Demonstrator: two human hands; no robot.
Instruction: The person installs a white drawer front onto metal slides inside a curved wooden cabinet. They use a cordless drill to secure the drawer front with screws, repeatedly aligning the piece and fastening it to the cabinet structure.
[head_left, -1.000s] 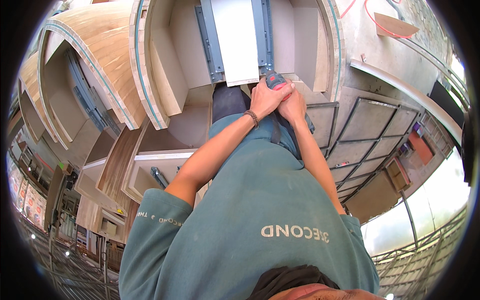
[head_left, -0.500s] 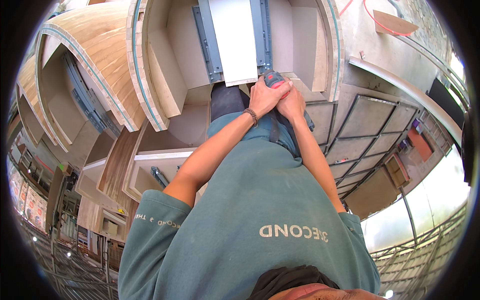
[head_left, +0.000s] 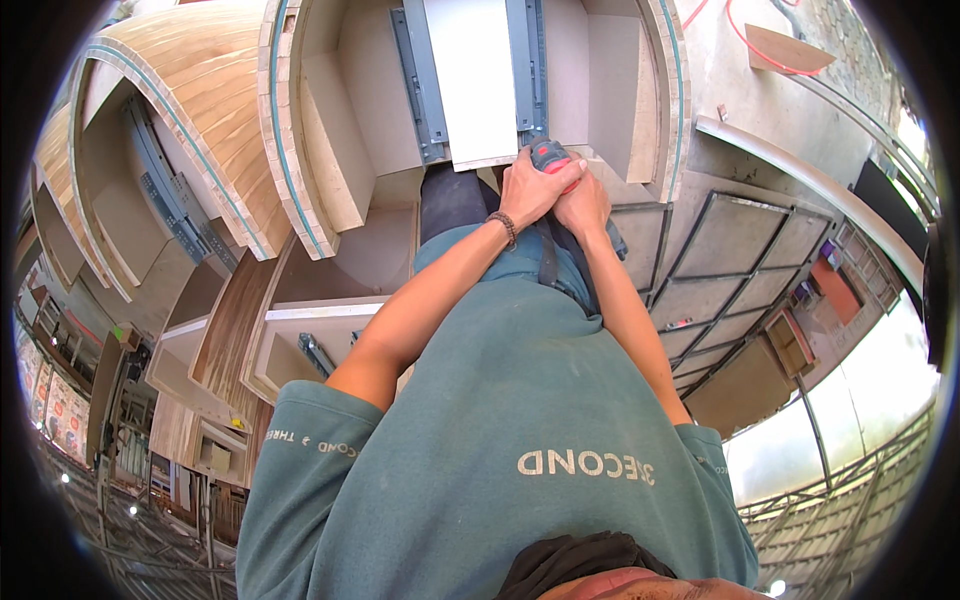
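Observation:
Both of my hands are closed around a dark blue-grey and red cordless drill (head_left: 548, 153). My left hand (head_left: 528, 193), with a beaded bracelet at the wrist, grips it from the left. My right hand (head_left: 583, 207) wraps it from the right, and its handle is mostly hidden by my fingers. The drill's body points at the near end of a grey metal drawer slide (head_left: 530, 75) in a curved wooden cabinet (head_left: 340, 150). A second grey slide (head_left: 421, 85) flanks a white panel (head_left: 472, 80) on the left. The drill's tip is not visible.
More curved cabinets (head_left: 190, 90) with slides stand to the left. A lower cabinet with a white edge (head_left: 325, 312) is beside my left arm. On the right are a dark metal frame (head_left: 715, 250), a long pale curved strip (head_left: 810, 170) and a red hose (head_left: 750, 40).
The view has shifted very slightly. Both hands stay closed on the drill in nearly the same place.

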